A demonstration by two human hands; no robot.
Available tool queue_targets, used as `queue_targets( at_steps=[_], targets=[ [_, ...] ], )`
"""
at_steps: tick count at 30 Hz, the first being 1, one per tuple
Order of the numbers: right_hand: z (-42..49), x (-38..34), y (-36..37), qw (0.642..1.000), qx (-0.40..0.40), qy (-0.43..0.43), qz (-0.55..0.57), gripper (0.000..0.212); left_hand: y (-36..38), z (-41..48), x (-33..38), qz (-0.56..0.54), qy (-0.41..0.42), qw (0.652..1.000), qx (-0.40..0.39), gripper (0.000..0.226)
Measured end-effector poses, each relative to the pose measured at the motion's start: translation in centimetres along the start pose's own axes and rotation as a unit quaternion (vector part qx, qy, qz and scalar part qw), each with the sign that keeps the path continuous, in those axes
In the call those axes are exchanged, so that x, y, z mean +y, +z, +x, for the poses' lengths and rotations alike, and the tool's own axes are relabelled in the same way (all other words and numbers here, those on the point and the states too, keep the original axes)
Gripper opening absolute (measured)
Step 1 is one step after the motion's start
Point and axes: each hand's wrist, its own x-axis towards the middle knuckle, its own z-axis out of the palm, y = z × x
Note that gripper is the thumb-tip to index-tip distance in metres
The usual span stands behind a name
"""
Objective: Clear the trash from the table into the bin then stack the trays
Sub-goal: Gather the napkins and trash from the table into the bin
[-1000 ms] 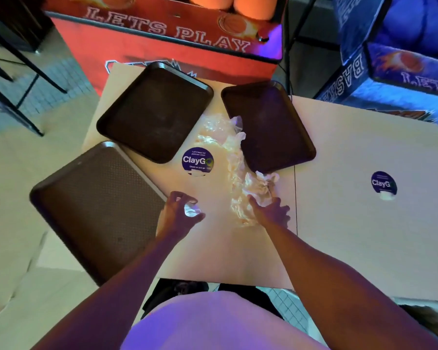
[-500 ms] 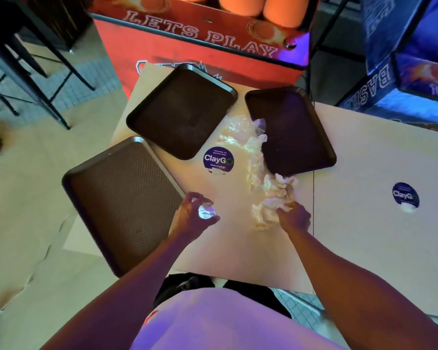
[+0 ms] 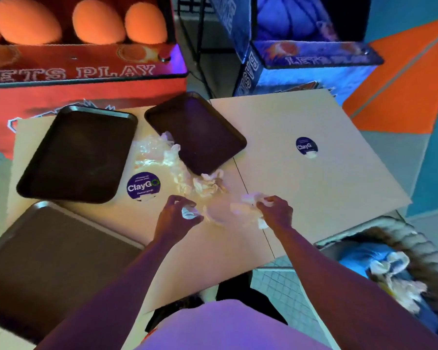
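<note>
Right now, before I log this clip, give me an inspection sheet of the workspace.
Surface: tan table, two ClayGo stickers.
Job's things: unstacked back-left tray, back-right tray and near tray; napkin and wrap pile between them; bin off the table's near right corner holds paper trash.
Clutter: nothing seen beyond the trash.
Grips: left hand pinches a small white wad; right hand grips a crumpled napkin.
Cables: nothing seen.
Surroundings: red arcade machine, blue arcade machine, orange basketballs.
</note>
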Motion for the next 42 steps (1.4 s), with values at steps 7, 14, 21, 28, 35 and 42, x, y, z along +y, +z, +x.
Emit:
queue_targets(
  at_steps=[7,14,21,28,35,42],
  targets=[
    [0.6,6.5,-4.2,0.998,0.037,0.042,0.024,0.031,3.5,2.5,4.3,0.020,0.060,0.996,-0.065,0.047],
    [0.4,11.0,-9.3,0.994,0.071,0.063,0.047,0.029,7.4,3.5,9.7,0.062,0.102,0.989,-0.089,0.044],
    [2.5,19.4,-16.9,0.988,0.093,0.095,0.074,0.027,15.3,3.0,18.0,0.095,0.145,0.979,-0.109,0.051],
    [4.2,30.7,-24.6,0.972,0.123,0.157,0.128,0.029,25.2,2.2,27.6,0.106,0.202,0.963,-0.144,0.060],
    [3.5,41.5,-32.1,0.933,0.194,0.243,0.182,0.024,37.3,-0.5,37.4,0.131,0.298,0.912,-0.249,0.064],
    [0.8,49.8,-35.9,0.883,0.240,0.345,0.211,0.035,49.4,-6.4,45.9,0.151,0.347,0.850,-0.367,0.071]
  ],
)
